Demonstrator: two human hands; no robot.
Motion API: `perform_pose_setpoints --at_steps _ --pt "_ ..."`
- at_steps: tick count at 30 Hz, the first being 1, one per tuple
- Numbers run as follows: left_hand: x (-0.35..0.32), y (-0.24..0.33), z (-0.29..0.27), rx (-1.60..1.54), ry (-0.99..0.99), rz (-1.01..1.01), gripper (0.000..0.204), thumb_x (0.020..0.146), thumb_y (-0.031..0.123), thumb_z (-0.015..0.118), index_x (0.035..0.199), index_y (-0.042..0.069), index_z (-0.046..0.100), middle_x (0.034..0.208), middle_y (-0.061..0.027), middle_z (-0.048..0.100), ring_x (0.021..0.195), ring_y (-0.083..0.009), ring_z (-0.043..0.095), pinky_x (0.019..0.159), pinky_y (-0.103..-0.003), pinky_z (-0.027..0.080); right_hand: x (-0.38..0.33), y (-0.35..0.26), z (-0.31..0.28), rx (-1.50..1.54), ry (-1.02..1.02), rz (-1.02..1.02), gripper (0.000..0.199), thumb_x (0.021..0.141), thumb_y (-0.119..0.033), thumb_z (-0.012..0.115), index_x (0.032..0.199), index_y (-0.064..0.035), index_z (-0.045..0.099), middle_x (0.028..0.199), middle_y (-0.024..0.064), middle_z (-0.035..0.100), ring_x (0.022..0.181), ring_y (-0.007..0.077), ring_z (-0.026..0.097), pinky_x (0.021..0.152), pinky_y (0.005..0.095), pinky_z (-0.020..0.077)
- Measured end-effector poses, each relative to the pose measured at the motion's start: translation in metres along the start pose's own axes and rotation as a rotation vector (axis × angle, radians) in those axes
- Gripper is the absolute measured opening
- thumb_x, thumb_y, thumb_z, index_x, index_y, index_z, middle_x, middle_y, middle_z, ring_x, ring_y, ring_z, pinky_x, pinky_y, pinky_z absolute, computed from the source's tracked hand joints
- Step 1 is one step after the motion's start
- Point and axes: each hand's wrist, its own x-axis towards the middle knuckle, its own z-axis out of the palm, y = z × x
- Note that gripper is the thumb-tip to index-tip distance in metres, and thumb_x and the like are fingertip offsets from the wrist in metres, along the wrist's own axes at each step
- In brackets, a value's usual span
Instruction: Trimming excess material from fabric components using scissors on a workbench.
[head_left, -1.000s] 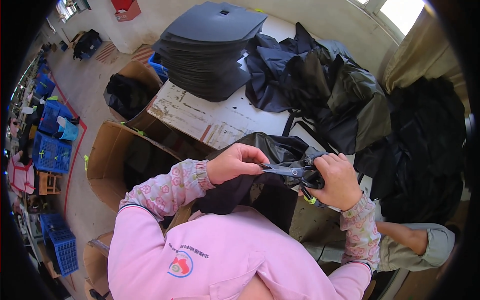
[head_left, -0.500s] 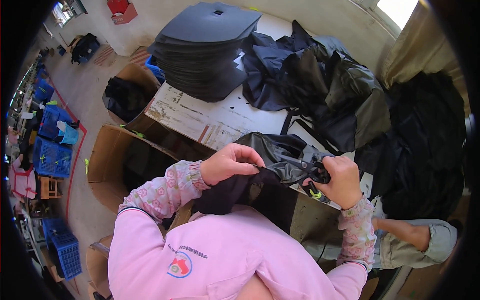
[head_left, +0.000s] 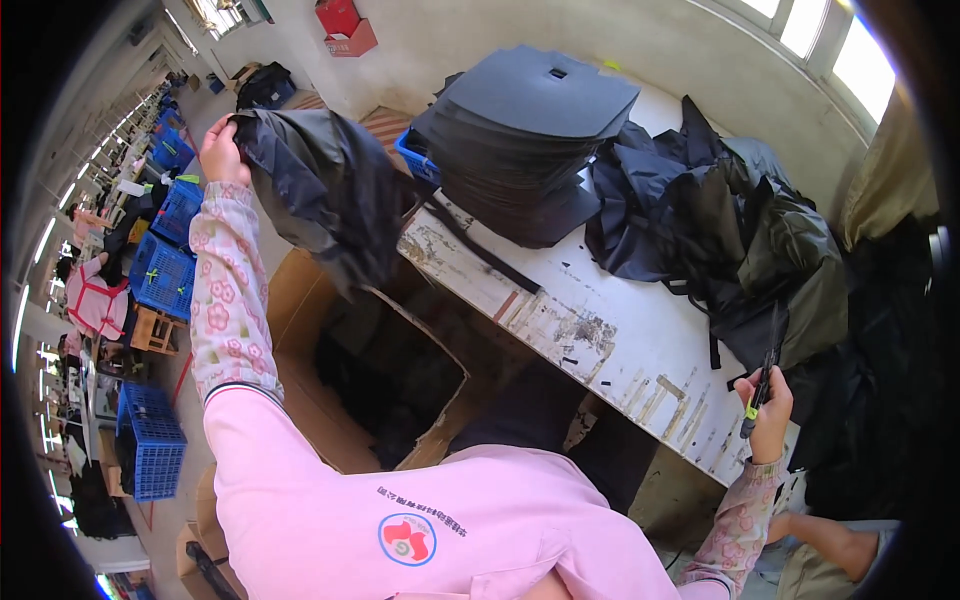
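Away from the scissors [head_left: 764,372] and out to the far left the dark cloth piece [head_left: 325,195] has been moved since the earlier frame; it is now suspended beside the left end of the white table [head_left: 640,335], near the open carton [head_left: 290,300]. Its upper edge is pinched by the left hand [head_left: 222,155]. The scissors are gripped by the right hand [head_left: 772,412], near heaped dark fabric [head_left: 700,215]. The hands are held wide apart.

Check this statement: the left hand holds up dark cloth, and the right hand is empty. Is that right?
Not quite: the right hand is not empty; the head view shows it holding scissors. The left hand does hold up dark cloth.
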Motion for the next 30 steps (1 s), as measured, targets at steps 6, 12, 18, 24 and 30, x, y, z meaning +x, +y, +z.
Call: perform_pose_setpoints --at_steps 6,12,18,24,30 --pt "0.046 -0.113 0.024 0.070 0.086 0.063 0.017 0.087 0.004 0.064 0.103 0.006 0.067 0.089 0.0000 0.063 0.070 -0.0081 0.055 0.057 -0.020 0.042 -0.005 -0.011 0.013 -0.061 -0.018 0.036 0.020 0.077 -0.001 0.071 0.085 0.0015 0.052 0.070 0.0056 0.060 0.067 0.0112 0.059 0.063 0.0276 0.0481" --pt "-0.005 -0.232 -0.074 0.825 -0.390 -0.342 0.037 0.084 0.014 0.074 0.116 0.003 0.058 0.098 -0.0070 0.063 0.087 -0.0147 0.059 0.078 -0.030 0.051 0.021 0.011 0.023 -0.065 0.156 0.044 0.044 0.071 -0.026 0.088 0.082 -0.0012 0.053 0.068 0.0077 0.060 0.060 0.0155 0.053 0.060 0.0310 0.0464" --pt "-0.184 -0.189 0.022 1.366 -1.507 -0.168 0.029 0.078 0.028 0.079 0.089 0.002 0.068 0.078 -0.0094 0.066 0.068 -0.0146 0.062 0.062 -0.030 0.051 0.051 0.065 -0.036 -0.223 0.643 0.149 0.049 0.071 -0.030 0.087 0.094 -0.0007 0.055 0.083 0.0132 0.068 0.076 0.0311 0.068 0.067 0.0374 0.0502" --pt "-0.237 -0.060 0.134 0.656 -1.357 -0.556 0.019 0.085 0.015 0.069 0.093 -0.003 0.065 0.083 -0.0072 0.066 0.081 -0.0136 0.062 0.075 -0.028 0.052 0.105 0.082 -0.013 -0.449 0.713 0.207 0.044 0.074 -0.022 0.079 0.105 -0.0055 0.052 0.097 0.0124 0.069 0.088 0.0359 0.067 0.075 0.0472 0.0507" --pt "-0.362 -0.091 0.233 0.060 -1.769 -0.720 0.034 0.094 0.006 0.059 0.127 0.002 0.052 0.120 -0.0103 0.060 0.101 -0.0157 0.062 0.090 -0.029 0.050 0.091 0.039 -0.003 -0.259 0.643 0.177 0.032 0.076 -0.013 0.074 0.099 -0.0058 0.053 0.085 0.0122 0.069 0.081 0.0355 0.067 0.071 0.0459 0.0508"
